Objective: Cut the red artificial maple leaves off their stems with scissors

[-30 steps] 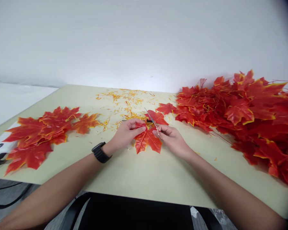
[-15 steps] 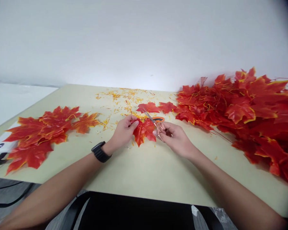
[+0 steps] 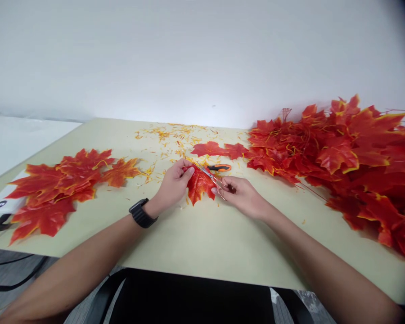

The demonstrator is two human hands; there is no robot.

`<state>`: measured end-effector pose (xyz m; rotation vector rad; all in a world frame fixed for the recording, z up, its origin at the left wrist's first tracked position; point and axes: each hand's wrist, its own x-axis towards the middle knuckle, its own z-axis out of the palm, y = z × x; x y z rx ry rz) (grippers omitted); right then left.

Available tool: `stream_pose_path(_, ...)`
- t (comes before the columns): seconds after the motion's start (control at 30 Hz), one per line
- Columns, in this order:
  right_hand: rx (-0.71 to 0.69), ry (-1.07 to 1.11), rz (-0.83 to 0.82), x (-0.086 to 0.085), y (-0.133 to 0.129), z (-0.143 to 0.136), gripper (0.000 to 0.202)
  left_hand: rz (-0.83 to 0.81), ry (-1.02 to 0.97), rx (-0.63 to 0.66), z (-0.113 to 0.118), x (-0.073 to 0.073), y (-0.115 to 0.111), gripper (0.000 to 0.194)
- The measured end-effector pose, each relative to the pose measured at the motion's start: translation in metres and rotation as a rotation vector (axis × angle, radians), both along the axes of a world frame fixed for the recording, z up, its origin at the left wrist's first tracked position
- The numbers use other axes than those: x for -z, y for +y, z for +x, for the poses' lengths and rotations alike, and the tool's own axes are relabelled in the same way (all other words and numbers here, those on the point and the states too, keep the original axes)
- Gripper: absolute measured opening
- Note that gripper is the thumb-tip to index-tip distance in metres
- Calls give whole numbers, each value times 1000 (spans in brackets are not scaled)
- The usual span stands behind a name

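Note:
Between thumb and fingers, my left hand (image 3: pixel 174 182) pinches a red artificial maple leaf (image 3: pixel 200 183) by its upper left part. My right hand (image 3: pixel 241 193) has its fingers in the handles of small copper-coloured scissors (image 3: pixel 217 180). The scissor blades point up and left and lie along the leaf's upper right edge. Just behind the scissors, a tool with an orange and black handle (image 3: pixel 220 168) rests on the table (image 3: pixel 202 243). Beyond it are two flat red leaves (image 3: pixel 209 149).
Yellow and orange trimmings (image 3: pixel 168 134) are scattered over the table's middle and back. Several leaves (image 3: pixel 70 180) lie at the left, partly over a white device (image 3: pixel 2 203) with a black cable. A large heap of red leaves (image 3: pixel 344 157) covers the right side, against the wall.
My right hand has shifted slightly left, and the scissors have moved left and down onto the leaf's edge. The leaf's right side looks narrower. My left hand stays nearly in place.

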<state>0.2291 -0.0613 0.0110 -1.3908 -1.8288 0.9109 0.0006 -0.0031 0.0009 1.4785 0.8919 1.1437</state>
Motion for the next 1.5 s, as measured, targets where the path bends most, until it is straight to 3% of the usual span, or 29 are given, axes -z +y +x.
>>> stream_pose_path(0.43, -43, -95, 66, 2, 4, 8, 41, 92, 102, -51, -2, -5, -3, 18)
stream_pose_path(0.77, -80, -142, 70, 6, 7, 13, 37, 74, 80, -12, -2, -3, -4, 21)
stream_pose_path(1.07, -105, -84, 16, 14, 8, 14, 32, -40, -108, 37, 0, 1, -2, 24)
stream_pose_path(1.33, -118, -57, -18, 17, 8, 11, 27, -51, -137, 48, 1, -2, -4, 23)
stream_pose_path(1.5, -126, -21, 1, 19, 9, 9, 33, -52, -185, 75, 2, -2, -4, 26)
